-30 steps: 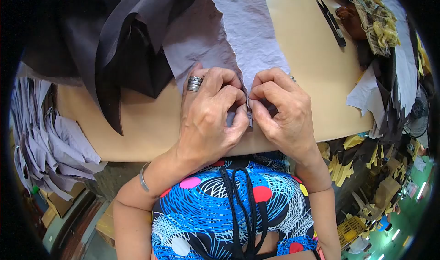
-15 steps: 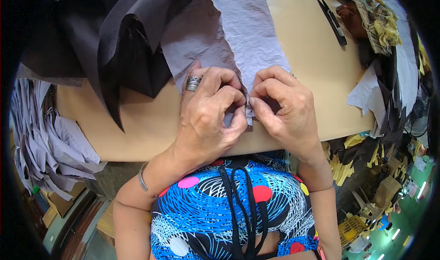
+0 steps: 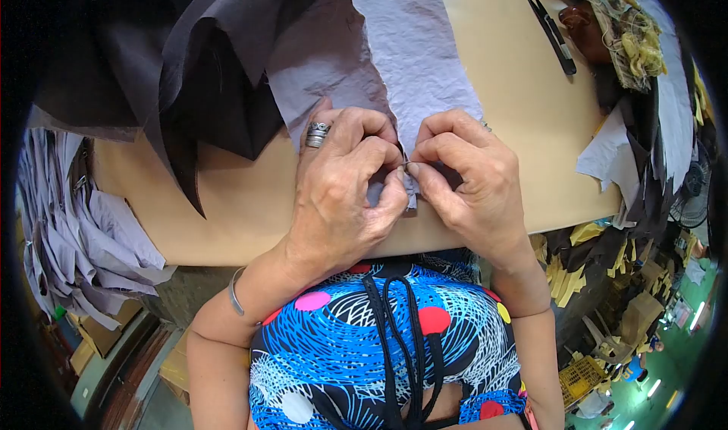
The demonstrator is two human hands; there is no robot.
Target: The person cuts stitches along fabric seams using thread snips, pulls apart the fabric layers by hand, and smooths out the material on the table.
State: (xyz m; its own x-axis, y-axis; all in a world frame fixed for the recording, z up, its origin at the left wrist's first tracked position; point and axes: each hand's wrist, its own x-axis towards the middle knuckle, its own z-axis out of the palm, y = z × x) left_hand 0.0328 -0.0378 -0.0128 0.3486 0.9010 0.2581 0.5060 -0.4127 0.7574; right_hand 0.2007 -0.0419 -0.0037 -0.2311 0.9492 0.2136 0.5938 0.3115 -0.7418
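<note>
Directly in front of me a grey-lilac cloth (image 3: 413,58) lies on the tan tabletop, with a darker grey panel (image 3: 322,70) meeting it along a frayed, seam-like edge. My left hand (image 3: 337,187), a ring on one finger, pinches the cloth's edge near the front of the table. Right beside it, my right hand (image 3: 478,176) is closed in a pinch on the same edge. The two sets of fingertips almost touch. Whatever fine detail lies between them is too small to make out. The near end of the cloth shows just below the fingertips.
Dark cloth (image 3: 227,89) is heaped at the back left. Lilac fabric pieces (image 3: 76,233) hang over the left side. Black thread snips (image 3: 551,36) lie at the right, near a pad with yellowish threads (image 3: 637,47). More fabric scraps (image 3: 610,149) hang at the right edge.
Both hands stay at the cloth's edge; their pinching fingertips have shifted very slightly up and left. The dark cloth at the back left has settled a little differently.
</note>
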